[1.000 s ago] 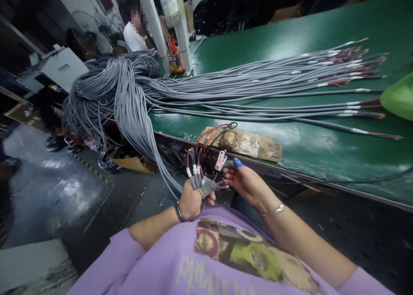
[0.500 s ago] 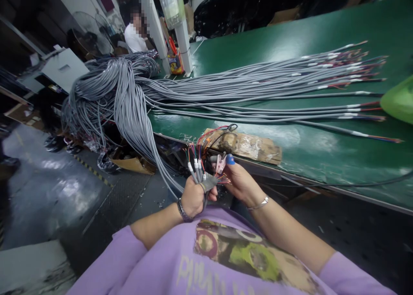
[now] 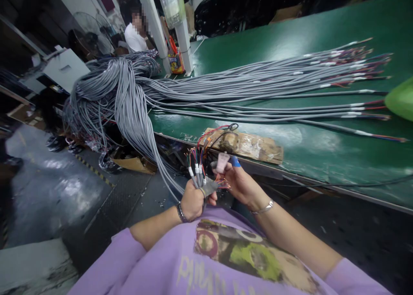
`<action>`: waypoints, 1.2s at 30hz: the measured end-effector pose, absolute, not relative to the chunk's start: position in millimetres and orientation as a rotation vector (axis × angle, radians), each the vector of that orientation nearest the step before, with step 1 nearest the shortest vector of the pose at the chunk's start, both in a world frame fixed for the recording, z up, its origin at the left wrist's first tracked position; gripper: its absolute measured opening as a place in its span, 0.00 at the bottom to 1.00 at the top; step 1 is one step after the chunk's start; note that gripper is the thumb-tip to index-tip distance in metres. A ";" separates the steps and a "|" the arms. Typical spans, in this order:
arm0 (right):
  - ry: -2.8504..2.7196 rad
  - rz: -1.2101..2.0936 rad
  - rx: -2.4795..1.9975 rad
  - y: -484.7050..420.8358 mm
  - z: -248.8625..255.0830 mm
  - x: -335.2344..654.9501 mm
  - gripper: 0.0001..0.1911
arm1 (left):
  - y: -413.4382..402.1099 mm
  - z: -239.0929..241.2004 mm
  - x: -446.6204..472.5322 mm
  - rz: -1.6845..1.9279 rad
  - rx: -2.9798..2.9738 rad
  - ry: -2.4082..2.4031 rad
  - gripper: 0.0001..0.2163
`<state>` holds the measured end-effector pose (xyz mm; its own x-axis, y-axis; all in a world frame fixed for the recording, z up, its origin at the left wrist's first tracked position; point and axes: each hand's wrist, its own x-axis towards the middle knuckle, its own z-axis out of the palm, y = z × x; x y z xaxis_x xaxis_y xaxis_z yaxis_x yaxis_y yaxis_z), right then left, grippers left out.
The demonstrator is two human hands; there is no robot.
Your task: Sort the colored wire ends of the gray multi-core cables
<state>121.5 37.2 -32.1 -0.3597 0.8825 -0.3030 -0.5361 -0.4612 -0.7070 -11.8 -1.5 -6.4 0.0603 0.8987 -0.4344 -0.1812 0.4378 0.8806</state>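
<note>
Left hand (image 3: pixel 192 202) closed round grey cables (image 3: pixel 197 179), most wire ends (image 3: pixel 194 155) pointing away beyond its fist, long axes leaning slightly left; right hand (image 3: pixel 244 184), part-curled beside it, holds a pink clip (image 3: pixel 222 162).

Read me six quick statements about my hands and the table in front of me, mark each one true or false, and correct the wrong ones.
1. The left hand grips gray cables. True.
2. The right thumb has a red covering on its tip. False: the thumb covering is blue.
3. The wooden board lies on the green table. True.
4. The cables laid out along the table are yellow. False: those laid-out cables are gray.
5. The pink clip is at the fingers of the right hand. True.
6. The left wrist is bare. False: a dark bracelet is around it.
</note>
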 end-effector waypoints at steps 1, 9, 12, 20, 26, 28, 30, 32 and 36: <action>-0.668 1.954 -0.831 35.5 -31.1 123.6 0.32 | -2.7 -8.2 -13.2 0.943 0.756 1.239 0.22; -1.200 1.890 -0.981 26.6 -17.3 135.1 0.24 | -5.8 -16.1 -17.6 0.820 0.866 1.235 0.20; -1.340 1.854 -1.003 25.7 -18.1 135.5 0.24 | -3.6 -13.7 -17.5 0.652 0.919 1.185 0.19; -1.219 1.768 -1.035 19.4 -26.3 145.2 0.24 | -3.8 -15.6 -17.5 0.838 0.831 1.229 0.22; -1.060 1.746 -1.046 8.0 -20.6 133.5 0.25 | -2.9 -17.5 -15.8 0.845 0.800 1.208 0.25; -1.094 1.761 -1.013 8.1 -17.0 129.1 0.24 | -3.5 -20.5 -17.1 0.792 0.829 1.184 0.24; -1.151 1.785 -0.994 10.0 -14.4 126.6 0.23 | -4.8 -24.0 -19.0 0.773 0.851 1.177 0.23; -1.165 1.783 -1.002 12.3 -14.2 125.7 0.23 | -6.2 -26.5 -20.4 0.808 0.847 1.192 0.23; -1.129 1.715 -1.091 14.2 -20.0 125.1 0.24 | -7.2 -25.6 -19.3 0.912 0.783 1.218 0.23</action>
<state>125.1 14.2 -20.0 -0.3135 0.9215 -0.2293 -0.1538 -0.2875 -0.9453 -19.3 -7.2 -25.6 0.0983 0.8990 -0.4268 -0.1565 0.4375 0.8855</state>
